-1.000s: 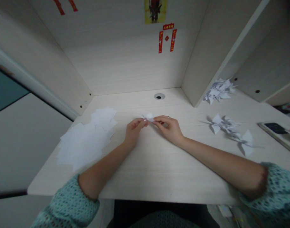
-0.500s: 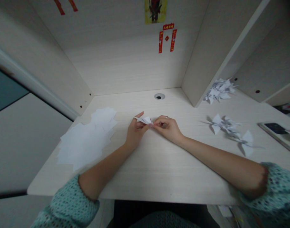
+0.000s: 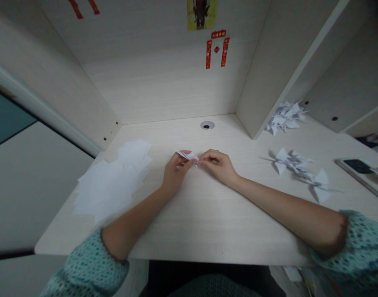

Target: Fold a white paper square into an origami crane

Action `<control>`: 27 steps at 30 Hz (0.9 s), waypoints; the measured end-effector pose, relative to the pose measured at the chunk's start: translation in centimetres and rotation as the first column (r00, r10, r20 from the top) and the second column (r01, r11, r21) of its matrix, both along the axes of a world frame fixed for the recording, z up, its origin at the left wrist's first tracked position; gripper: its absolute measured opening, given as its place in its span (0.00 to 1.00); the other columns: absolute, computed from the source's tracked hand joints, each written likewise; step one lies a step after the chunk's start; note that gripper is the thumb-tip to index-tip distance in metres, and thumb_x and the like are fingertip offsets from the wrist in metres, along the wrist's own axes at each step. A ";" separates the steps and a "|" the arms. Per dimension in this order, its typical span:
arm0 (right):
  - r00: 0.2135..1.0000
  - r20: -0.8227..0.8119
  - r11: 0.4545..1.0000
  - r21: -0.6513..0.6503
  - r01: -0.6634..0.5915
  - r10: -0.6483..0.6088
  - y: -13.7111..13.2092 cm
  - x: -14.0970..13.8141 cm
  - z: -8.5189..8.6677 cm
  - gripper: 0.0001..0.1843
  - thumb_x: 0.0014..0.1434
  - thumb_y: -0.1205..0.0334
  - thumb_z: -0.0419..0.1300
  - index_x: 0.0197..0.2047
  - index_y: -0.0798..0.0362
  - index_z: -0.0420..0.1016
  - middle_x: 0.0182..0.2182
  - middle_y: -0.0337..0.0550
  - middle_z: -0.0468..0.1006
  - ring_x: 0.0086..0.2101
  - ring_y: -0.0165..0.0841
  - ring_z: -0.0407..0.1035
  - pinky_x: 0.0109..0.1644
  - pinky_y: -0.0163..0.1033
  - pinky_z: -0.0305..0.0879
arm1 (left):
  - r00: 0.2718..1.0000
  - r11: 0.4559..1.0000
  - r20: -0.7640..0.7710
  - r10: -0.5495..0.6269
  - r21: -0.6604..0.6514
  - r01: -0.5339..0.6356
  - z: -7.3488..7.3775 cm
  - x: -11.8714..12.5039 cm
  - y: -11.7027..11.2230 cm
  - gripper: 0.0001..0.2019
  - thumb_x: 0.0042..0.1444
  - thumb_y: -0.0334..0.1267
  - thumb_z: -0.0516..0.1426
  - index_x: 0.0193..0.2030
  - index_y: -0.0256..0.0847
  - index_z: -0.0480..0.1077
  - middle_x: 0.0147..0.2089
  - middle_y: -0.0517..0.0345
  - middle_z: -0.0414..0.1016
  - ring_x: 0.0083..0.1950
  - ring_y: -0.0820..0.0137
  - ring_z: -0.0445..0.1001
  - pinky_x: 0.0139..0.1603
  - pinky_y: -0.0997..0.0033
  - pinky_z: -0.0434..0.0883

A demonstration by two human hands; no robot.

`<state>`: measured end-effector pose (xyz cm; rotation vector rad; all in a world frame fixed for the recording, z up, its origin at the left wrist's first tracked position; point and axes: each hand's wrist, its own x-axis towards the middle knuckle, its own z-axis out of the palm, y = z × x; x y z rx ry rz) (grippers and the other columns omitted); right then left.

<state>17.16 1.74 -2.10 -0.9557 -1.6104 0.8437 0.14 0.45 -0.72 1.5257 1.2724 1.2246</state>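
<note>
A small piece of folded white paper (image 3: 188, 155) is held between my two hands above the middle of the desk. My left hand (image 3: 175, 168) pinches it between thumb and fingers, its pointed end sticking out to the upper left. With thumb and forefinger, my right hand (image 3: 219, 164) grips the paper's right end; a ring shows on one finger. The fingertips nearly meet and cover part of the folds. To the left lies a spread pile of flat white paper sheets (image 3: 111, 185). Several folded paper cranes (image 3: 300, 167) rest to the right.
A heap of folded white papers (image 3: 286, 117) sits behind the upright divider (image 3: 269, 78) at the right. A phone (image 3: 362, 173) lies by the right edge. The cable hole (image 3: 207, 125) is near the back panel, which bears red stickers (image 3: 208, 53).
The folded paper has tilted lower and flatter in my left hand, whose fingers have curled in a little. My right hand keeps its pinch at nearly the same spot.
</note>
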 end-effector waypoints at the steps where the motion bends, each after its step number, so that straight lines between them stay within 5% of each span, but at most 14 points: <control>1: 1.000 -0.008 1.000 -0.011 0.003 -0.003 0.0 0.0 -0.1 0.10 0.52 0.53 0.64 0.28 0.52 0.77 0.26 0.41 0.76 0.29 0.31 0.66 0.34 0.37 0.61 | 1.000 1.000 0.001 -0.005 -0.002 0.005 -0.1 0.0 0.0 0.18 0.49 0.48 0.62 0.45 0.41 0.71 0.37 0.56 0.78 0.36 0.71 0.74 0.35 0.74 0.67; 18: 0.997 0.062 0.999 -0.026 -0.036 0.038 -0.4 -0.4 0.0 0.11 0.54 0.54 0.61 0.34 0.54 0.76 0.27 0.42 0.76 0.27 0.30 0.66 0.31 0.35 0.60 | 0.962 0.989 0.245 -0.121 -0.051 0.137 -1.1 -0.3 0.7 0.21 0.52 0.46 0.60 0.50 0.40 0.66 0.36 0.59 0.76 0.38 0.72 0.73 0.42 0.73 0.67; 27: 0.996 -0.053 0.986 -0.146 -0.076 0.069 0.2 -0.2 -0.4 0.12 0.53 0.53 0.62 0.31 0.54 0.76 0.26 0.41 0.76 0.27 0.29 0.65 0.32 0.35 0.59 | 0.982 0.993 0.152 -0.112 -0.012 0.115 -1.6 -0.5 0.7 0.19 0.52 0.48 0.59 0.48 0.40 0.68 0.36 0.57 0.75 0.36 0.72 0.73 0.39 0.73 0.68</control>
